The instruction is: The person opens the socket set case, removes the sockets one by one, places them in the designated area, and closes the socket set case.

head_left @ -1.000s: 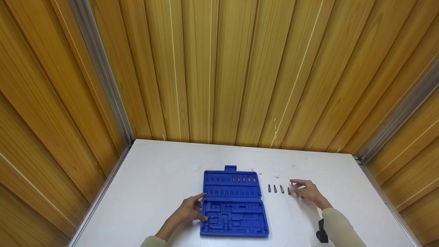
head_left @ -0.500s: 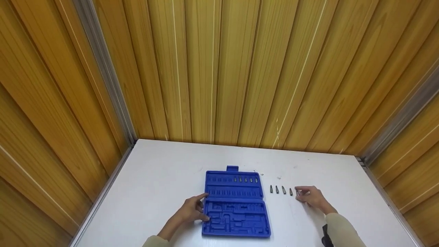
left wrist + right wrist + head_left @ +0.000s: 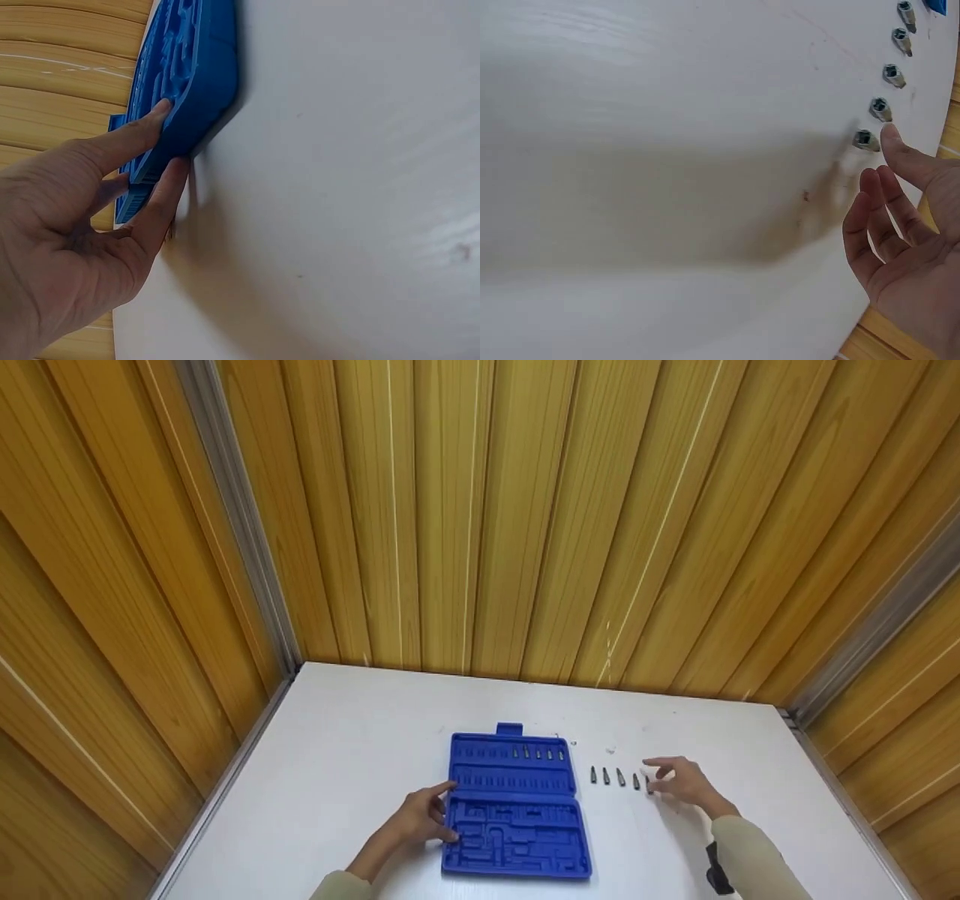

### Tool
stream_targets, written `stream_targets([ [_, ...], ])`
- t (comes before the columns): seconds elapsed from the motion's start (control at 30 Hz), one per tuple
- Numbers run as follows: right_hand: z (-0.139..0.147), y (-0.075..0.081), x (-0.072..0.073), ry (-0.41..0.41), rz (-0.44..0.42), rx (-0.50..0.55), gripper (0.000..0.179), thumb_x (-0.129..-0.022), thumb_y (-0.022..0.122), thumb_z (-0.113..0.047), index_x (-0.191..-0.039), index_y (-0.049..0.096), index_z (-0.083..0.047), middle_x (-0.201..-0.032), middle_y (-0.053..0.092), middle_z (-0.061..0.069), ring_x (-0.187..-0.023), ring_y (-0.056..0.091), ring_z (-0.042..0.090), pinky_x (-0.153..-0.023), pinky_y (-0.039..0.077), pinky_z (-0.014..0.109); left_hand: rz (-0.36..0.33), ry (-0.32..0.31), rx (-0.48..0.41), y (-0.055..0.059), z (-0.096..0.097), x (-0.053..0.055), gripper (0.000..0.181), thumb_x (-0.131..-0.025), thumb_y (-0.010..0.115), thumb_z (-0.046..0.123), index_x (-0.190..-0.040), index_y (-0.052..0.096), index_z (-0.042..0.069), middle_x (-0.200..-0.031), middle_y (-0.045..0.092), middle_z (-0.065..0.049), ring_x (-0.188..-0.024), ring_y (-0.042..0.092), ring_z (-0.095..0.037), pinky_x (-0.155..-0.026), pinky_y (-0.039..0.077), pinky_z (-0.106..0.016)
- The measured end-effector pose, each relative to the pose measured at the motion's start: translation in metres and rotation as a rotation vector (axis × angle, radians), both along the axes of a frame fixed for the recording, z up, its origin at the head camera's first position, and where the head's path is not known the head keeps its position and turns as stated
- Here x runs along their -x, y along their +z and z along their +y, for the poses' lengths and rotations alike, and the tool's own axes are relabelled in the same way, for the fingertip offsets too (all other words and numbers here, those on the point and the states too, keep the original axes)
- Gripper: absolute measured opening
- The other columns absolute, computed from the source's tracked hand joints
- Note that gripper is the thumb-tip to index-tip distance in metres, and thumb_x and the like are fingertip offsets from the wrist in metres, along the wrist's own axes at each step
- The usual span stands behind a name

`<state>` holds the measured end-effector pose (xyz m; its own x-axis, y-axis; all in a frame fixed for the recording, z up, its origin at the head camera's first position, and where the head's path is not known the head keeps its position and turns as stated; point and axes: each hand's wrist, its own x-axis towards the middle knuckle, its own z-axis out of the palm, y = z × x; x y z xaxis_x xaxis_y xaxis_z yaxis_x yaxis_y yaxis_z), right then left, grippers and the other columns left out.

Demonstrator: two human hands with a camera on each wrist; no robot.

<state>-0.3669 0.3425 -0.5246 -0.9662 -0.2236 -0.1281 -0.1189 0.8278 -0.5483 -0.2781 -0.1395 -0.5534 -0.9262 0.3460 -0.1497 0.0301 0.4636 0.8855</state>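
Note:
A blue plastic tool case point(image 3: 525, 793) lies unfolded on the white table, its moulded slots facing up. My left hand point(image 3: 414, 816) grips its left edge; in the left wrist view the thumb presses on the case rim point(image 3: 196, 97) and a finger reaches low against the outer wall. To the right of the case stands a row of several short metal bits point(image 3: 620, 778), tapered, with hollow ends. My right hand point(image 3: 684, 782) is beside the rightmost bit point(image 3: 865, 140), thumb right at it, the other fingers parted and holding nothing.
Several bits point(image 3: 538, 754) sit in the upper right slots of the case. A latch tab point(image 3: 509, 729) sticks out at its back edge. Wood-patterned panels point(image 3: 510, 510) rise behind and beside the white table point(image 3: 360, 727).
My right hand has set a bit down at the right end of the row and let go, its fingers spreading apart. My left hand stays at the case edge.

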Motion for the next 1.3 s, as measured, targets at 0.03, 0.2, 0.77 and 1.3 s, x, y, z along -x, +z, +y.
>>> stream_targets([
  [0.03, -0.003, 0.007, 0.004, 0.026, 0.009, -0.011, 0.043, -0.088, 0.075, -0.002, -0.128, 0.064, 0.008, -0.101, 0.07, 0.024, -0.095, 0.064, 0.037, -0.084, 0.055, 0.049, -0.006, 0.003, 0.001, 0.0, -0.001, 0.001, 0.089, -0.072, 0.087, -0.003, -0.15, 0.044, -0.005, -0.099, 0.061, -0.013, -0.087, 0.061, -0.021, -0.077, 0.054, -0.029],
  [0.2, -0.032, 0.037, 0.027, 0.149, 0.039, 0.027, 0.036, -0.092, 0.071, -0.002, -0.125, 0.066, 0.009, -0.107, 0.069, 0.029, -0.09, 0.068, 0.038, -0.071, 0.059, 0.042, -0.01, 0.03, 0.004, 0.001, -0.006, 0.004, 0.089, -0.073, 0.087, -0.004, -0.151, 0.043, -0.004, -0.101, 0.061, -0.013, -0.087, 0.06, -0.02, -0.08, 0.054, -0.033],
  [0.77, -0.15, 0.017, 0.045, 0.243, -0.106, 0.314, 0.038, -0.097, 0.067, -0.009, -0.127, 0.062, 0.014, -0.102, 0.072, 0.028, -0.088, 0.073, 0.037, -0.073, 0.062, 0.048, -0.01, 0.026, 0.006, 0.008, -0.008, 0.008, 0.091, -0.072, 0.087, -0.004, -0.151, 0.042, -0.006, -0.1, 0.062, -0.015, -0.087, 0.061, -0.022, -0.079, 0.054, -0.033],
  [1.3, -0.213, -0.033, 0.032, 0.065, 0.239, 0.176, 0.015, -0.094, 0.067, -0.007, -0.105, 0.076, 0.001, -0.094, 0.076, 0.013, -0.081, 0.07, 0.024, -0.077, 0.057, 0.045, -0.051, 0.025, -0.025, 0.0, 0.002, 0.004, 0.091, -0.07, 0.087, -0.005, -0.15, 0.044, -0.004, -0.098, 0.061, -0.011, -0.085, 0.059, -0.02, -0.081, 0.054, -0.037],
])
